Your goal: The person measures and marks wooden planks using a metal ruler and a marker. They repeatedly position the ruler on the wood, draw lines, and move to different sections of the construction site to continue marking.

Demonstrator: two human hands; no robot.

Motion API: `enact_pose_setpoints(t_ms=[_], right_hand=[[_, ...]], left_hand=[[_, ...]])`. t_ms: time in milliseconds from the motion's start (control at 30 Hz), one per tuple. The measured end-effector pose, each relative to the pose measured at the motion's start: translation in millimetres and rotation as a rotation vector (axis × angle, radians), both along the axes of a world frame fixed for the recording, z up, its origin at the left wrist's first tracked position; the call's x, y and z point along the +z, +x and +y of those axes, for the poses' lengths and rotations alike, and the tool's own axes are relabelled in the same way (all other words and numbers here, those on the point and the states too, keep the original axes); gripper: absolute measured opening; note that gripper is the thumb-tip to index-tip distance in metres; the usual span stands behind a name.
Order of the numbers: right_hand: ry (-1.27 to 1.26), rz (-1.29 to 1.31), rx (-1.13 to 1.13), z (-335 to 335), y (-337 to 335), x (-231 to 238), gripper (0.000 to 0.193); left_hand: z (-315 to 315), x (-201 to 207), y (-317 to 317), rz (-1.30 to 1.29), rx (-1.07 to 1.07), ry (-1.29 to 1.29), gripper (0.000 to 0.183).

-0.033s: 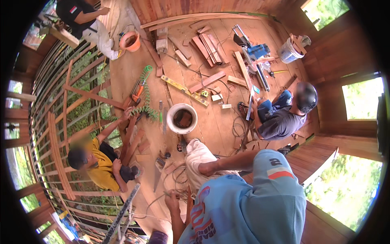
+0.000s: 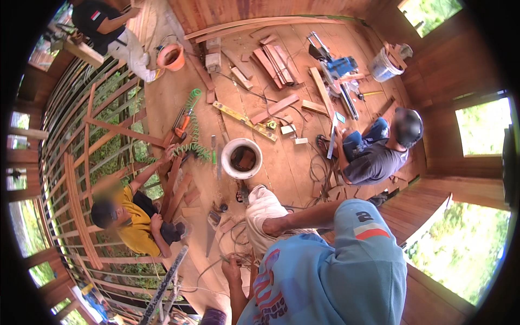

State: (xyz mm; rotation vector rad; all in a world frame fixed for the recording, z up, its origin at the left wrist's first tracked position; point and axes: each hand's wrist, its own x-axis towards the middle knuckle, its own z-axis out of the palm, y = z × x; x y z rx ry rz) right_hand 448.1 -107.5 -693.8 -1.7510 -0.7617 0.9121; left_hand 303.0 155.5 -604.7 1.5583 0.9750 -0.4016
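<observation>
My left hand is low beside my seat, its fingers closed in a pinch. Whatever they hold is too small to make out; a thin dark cable runs close to the fingertips. My right forearm crosses to my bent knee, where my right hand rests on the light trousers. Its fingers are hidden from view. In front of my foot stands a round white bucket with dark contents. A handsaw lies on the boards left of my leg.
A person in yellow sits left beside open floor joists; another person sits right. A third is far left. A yellow spirit level, green coiled hose, blue saw, wood offcuts and orange bucket lie around.
The scene has shifted slightly to the left in the picture. Both of my hands keep their places, and the objects around them look the same.
</observation>
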Motion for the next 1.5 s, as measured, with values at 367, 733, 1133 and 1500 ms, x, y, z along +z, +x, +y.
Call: enact_pose_setpoints(t_ms=[367, 733, 1133, 1500], right_hand=[[-0.365, -0.059, 0.103, 55, 15, -50, 0.027], [-0.363, -0.087, 0.321, -25, 7, 10, 0.028], [-0.096, 0.234, -0.848, -250, 38, 202, 0.031], [0.917, 0.557, -1.985, -342, 53, 33, 0.028]], left_hand=[[12, 7, 11, 0.072, -0.091, 0.052, 0.031], [17, -9, -13, 0.019, 0.079, 0.012, 0.03], [-36, -25, -34, 0.063, 0.089, -0.155, 0.028], [-47, -1, 16, 0.151, 0.011, -0.022, 0.03]])
